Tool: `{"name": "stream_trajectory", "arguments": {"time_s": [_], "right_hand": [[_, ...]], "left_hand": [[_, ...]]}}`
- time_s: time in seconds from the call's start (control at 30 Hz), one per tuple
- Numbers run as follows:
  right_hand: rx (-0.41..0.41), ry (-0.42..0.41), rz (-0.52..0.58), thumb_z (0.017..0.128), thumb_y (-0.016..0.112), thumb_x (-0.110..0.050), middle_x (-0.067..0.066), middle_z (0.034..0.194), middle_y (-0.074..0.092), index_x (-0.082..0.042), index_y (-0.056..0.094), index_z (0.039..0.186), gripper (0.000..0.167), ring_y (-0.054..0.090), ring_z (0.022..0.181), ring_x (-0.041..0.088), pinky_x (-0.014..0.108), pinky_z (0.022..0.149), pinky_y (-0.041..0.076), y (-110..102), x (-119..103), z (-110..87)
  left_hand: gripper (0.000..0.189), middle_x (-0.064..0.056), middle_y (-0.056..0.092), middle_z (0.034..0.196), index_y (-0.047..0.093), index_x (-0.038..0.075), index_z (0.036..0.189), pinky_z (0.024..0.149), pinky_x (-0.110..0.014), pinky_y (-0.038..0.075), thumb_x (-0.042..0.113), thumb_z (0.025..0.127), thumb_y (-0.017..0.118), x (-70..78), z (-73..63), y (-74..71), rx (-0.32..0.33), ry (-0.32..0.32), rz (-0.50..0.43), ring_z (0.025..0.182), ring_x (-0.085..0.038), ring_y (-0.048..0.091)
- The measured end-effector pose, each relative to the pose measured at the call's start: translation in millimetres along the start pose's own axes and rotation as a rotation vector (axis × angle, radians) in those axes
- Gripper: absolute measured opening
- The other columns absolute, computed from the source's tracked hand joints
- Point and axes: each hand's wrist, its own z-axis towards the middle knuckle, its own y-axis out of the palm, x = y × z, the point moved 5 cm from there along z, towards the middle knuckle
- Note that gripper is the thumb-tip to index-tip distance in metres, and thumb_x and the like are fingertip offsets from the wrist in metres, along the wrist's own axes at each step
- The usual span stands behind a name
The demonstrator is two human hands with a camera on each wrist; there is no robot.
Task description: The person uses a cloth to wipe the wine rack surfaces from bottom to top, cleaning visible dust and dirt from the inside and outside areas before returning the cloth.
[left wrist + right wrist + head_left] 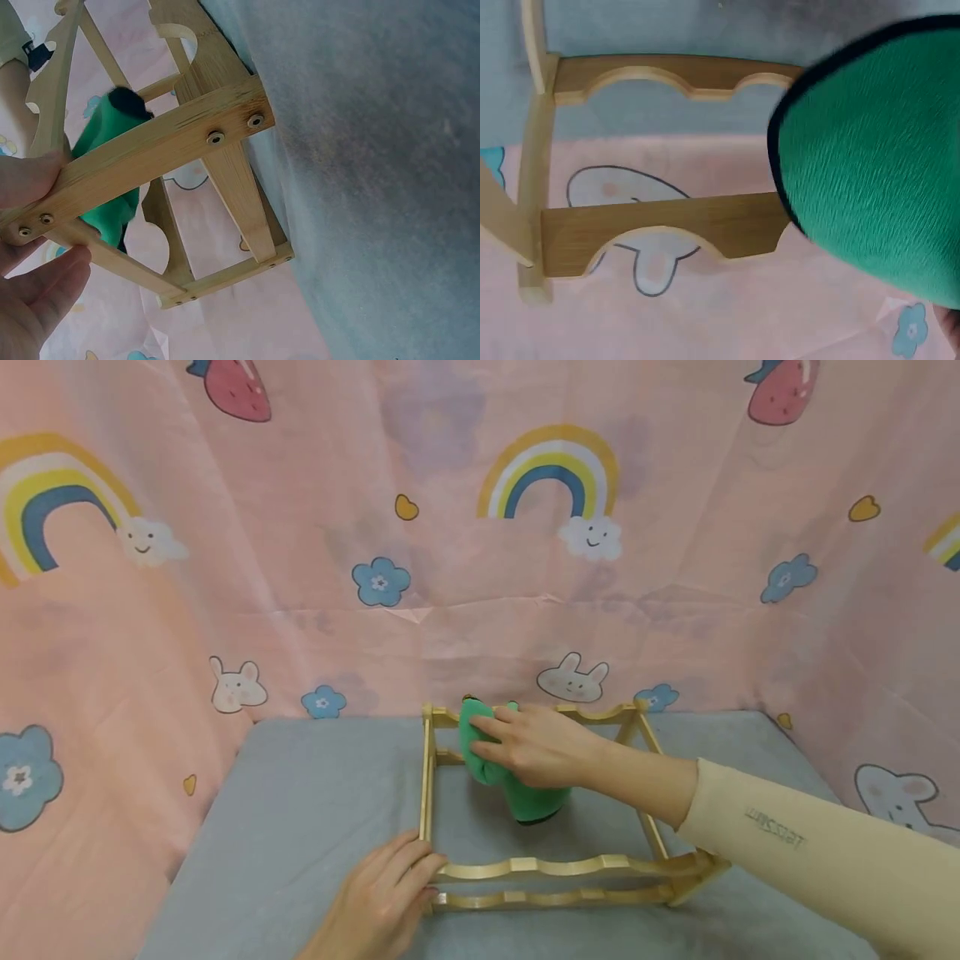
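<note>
A light wooden rack (525, 865) with scalloped rails stands on the table. My left hand (382, 889) grips its front left corner; in the left wrist view the thumb (26, 180) lies on one side of the wood and the fingers (64, 289) on the other. Over the middle of the rack, my right hand (543, 743) holds a bunched green cloth (536, 800) with a dark edge, its lower end hanging between the rails. In the right wrist view the cloth (870, 165) fills the right side and covers part of the scalloped rails (660, 215).
A grey-blue cover (315, 793) lies over the table on both sides of the rack. Behind and beside it hangs a pink curtain (465, 643) printed with rainbows, rabbits and flowers, close to the rack's back rail.
</note>
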Motion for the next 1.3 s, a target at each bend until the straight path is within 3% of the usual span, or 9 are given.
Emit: {"name": "stream_trajectory", "arguments": {"time_s": [0.13, 0.3, 0.6, 0.93, 1.1, 1.3], "right_hand": [[-0.021, 0.034, -0.040, 0.100, 0.069, -0.018, 0.013, 0.139, 0.065, -0.017, 0.071, 0.135, 0.036, 0.066, 0.105, 0.026, 0.032, 0.072, 0.059, 7.8, 1.0, 13.4], [0.008, 0.071, -0.043, 0.101, 0.070, -0.020, 0.014, 0.139, 0.063, -0.015, 0.070, 0.133, 0.033, 0.066, 0.103, 0.027, 0.030, 0.067, 0.056, 24.8, 2.0, 30.4], [-0.011, 0.101, -0.090, 0.100, 0.066, -0.017, 0.011, 0.133, 0.062, -0.015, 0.068, 0.124, 0.024, 0.058, 0.074, 0.022, 0.030, 0.058, 0.049, 37.4, 3.5, 43.6], [-0.159, 0.032, -0.159, 0.103, 0.069, -0.018, 0.011, 0.137, 0.059, -0.019, 0.071, 0.134, 0.031, 0.058, 0.084, 0.021, 0.027, 0.055, 0.049, 37.4, 11.4, 21.5], [-0.196, -0.002, -0.175, 0.103, 0.068, -0.015, 0.012, 0.141, 0.058, -0.019, 0.069, 0.137, 0.035, 0.060, 0.088, 0.023, 0.027, 0.057, 0.051, 32.0, 16.1, 6.5], [-0.255, -0.001, -0.123, 0.102, 0.069, -0.015, 0.012, 0.142, 0.058, -0.019, 0.069, 0.138, 0.037, 0.061, 0.096, 0.024, 0.028, 0.064, 0.055, 30.2, 24.5, -18.5]], "left_hand": [[0.038, -0.007, 0.070, 0.105, 0.072, 0.007, 0.109, 0.080, -0.045, 0.063, 0.029, 0.114, 0.041, 0.1, -0.9, -0.6, 0.003, -0.007, 0.004, 0.102, -0.031, 0.072], [0.037, -0.007, 0.070, 0.106, 0.072, 0.007, 0.110, 0.081, -0.044, 0.063, 0.030, 0.114, 0.043, 0.0, -1.9, 0.0, 0.005, -0.009, -0.007, 0.102, -0.031, 0.072], [0.038, -0.005, 0.071, 0.108, 0.072, 0.008, 0.112, 0.084, -0.046, 0.063, 0.031, 0.113, 0.043, -0.2, -0.3, 2.4, -0.004, -0.022, -0.041, 0.103, -0.032, 0.072], [0.038, -0.006, 0.071, 0.106, 0.072, 0.008, 0.111, 0.083, -0.045, 0.063, 0.030, 0.114, 0.042, 0.0, 1.2, 0.8, 0.012, -0.011, -0.027, 0.102, -0.031, 0.072], [0.037, -0.006, 0.071, 0.106, 0.072, 0.008, 0.111, 0.082, -0.045, 0.063, 0.030, 0.114, 0.042, -0.8, 0.1, 0.6, 0.011, -0.007, -0.023, 0.101, -0.031, 0.072], [0.039, -0.006, 0.071, 0.106, 0.073, 0.007, 0.110, 0.085, -0.046, 0.062, 0.030, 0.114, 0.041, -1.7, -1.9, 0.2, 0.018, -0.010, -0.021, 0.101, -0.031, 0.072]]}}
